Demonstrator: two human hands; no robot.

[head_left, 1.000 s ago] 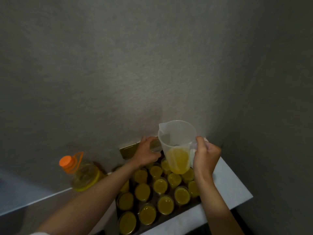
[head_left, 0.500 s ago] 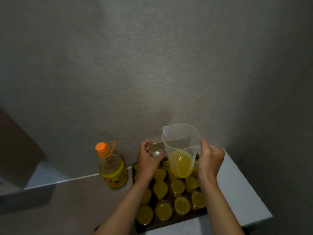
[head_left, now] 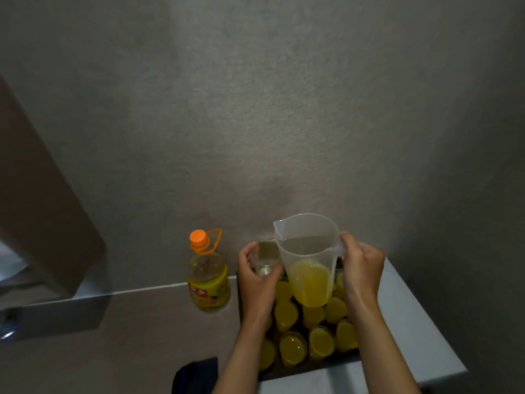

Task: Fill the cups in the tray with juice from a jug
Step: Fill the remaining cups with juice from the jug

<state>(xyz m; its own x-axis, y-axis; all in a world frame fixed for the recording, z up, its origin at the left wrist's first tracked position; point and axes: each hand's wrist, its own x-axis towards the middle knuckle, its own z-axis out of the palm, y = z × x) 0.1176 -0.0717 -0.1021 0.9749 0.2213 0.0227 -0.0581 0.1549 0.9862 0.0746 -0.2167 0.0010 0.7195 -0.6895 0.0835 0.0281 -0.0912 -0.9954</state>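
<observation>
Head view: nearest, filled cups (head_left: 292, 348) of yellow juice crowd the tray (head_left: 312, 370) on the white counter (head_left: 412, 322). Above them the right hand (head_left: 362, 265) grips the jug (head_left: 308, 260), about a third full, by its handle. The left hand (head_left: 257, 275) holds an empty glass (head_left: 265, 255) touching the jug. Farther left stands a bottle (head_left: 208, 275).
</observation>
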